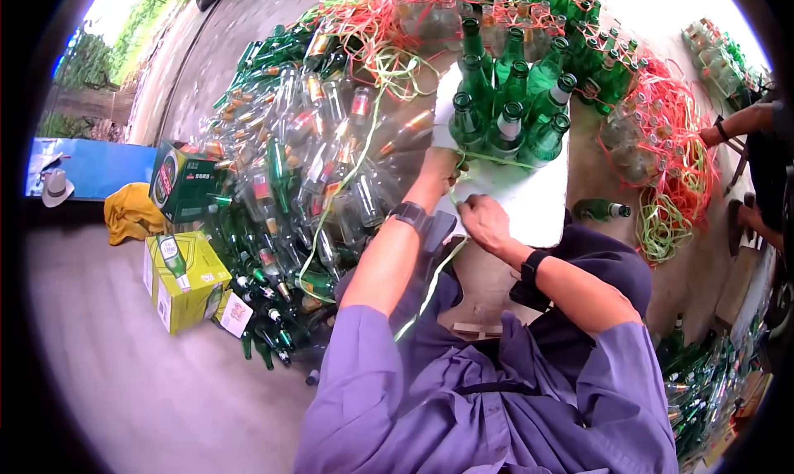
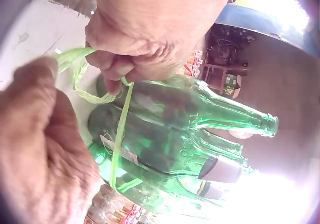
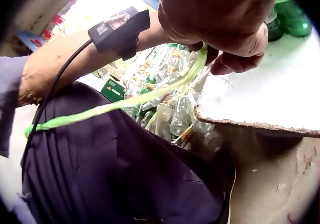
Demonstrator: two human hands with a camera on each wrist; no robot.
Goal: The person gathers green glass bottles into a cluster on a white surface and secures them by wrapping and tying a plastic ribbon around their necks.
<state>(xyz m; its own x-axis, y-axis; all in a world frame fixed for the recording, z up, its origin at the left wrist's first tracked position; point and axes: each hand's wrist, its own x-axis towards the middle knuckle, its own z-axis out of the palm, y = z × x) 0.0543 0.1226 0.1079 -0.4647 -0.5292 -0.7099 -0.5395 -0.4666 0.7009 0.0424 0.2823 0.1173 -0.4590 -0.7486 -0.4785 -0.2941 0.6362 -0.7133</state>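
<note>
A cluster of several green glass bottles (image 1: 510, 126) stands upright on a white board (image 1: 529, 209) in front of me. Light green plastic twine (image 2: 120, 134) runs around their lower bodies. At the near left of the cluster, my left hand (image 1: 441, 166) pinches the twine close against the bottle glass. Just nearer to me, my right hand (image 1: 485, 222) grips the twine with curled fingers. In the left wrist view a short loop of it spans the gap between both hands. From the right hand a loose tail (image 3: 115, 105) trails over my thigh.
Clear and green bottles (image 1: 331, 160) lie heaped at left, beside a yellow-green carton (image 1: 186, 275) and a dark green box (image 1: 182, 180). Red and green twine (image 1: 670, 143) tangles around bottles at right. One green bottle (image 1: 601, 210) lies by the board. Another person's arm (image 1: 740, 125) reaches in.
</note>
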